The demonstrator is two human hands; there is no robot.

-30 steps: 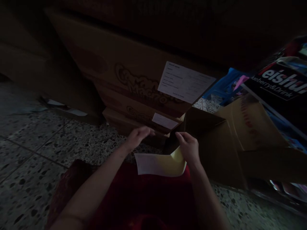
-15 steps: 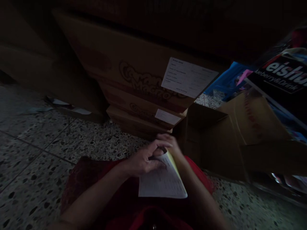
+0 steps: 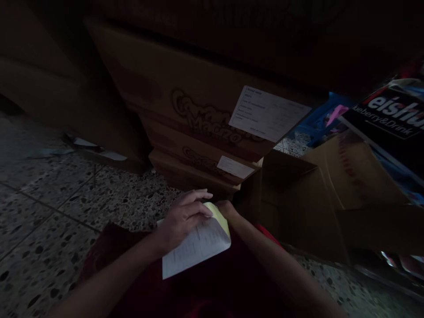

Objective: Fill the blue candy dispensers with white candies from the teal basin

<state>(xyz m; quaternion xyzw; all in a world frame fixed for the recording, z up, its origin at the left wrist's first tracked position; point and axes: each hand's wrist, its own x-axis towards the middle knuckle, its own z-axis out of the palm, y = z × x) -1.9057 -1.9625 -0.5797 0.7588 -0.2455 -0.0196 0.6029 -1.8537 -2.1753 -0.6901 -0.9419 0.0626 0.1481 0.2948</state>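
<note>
A white printed label sheet [image 3: 194, 251] with a pale yellow backing [image 3: 218, 220] lies over my lap, its right side curled up so the yellow shows. My left hand [image 3: 182, 218] lies across the printed face, pinching the sheet near its upper edge with some fingers extended. At the yellow side, my right hand [image 3: 228, 210] is closed on the far right corner; its fingertips are hidden behind the sheet. Just beyond both hands, a stack of cardboard cartons [image 3: 145, 84] carries one large white label [image 3: 270, 114] and one smaller label [image 3: 235, 167].
An open cardboard box [image 3: 298, 207] stands at the right, flaps out. Behind it are a black printed package [image 3: 394, 110] and a blue plastic item [image 3: 311, 119]. More dark cartons [image 3: 43, 88] stand left on the speckled tile floor [image 3: 43, 225].
Both hands and the sheet have shifted left and the sheet has tilted. My hands have moved apart from their overlap, and more of the yellow backing shows.
</note>
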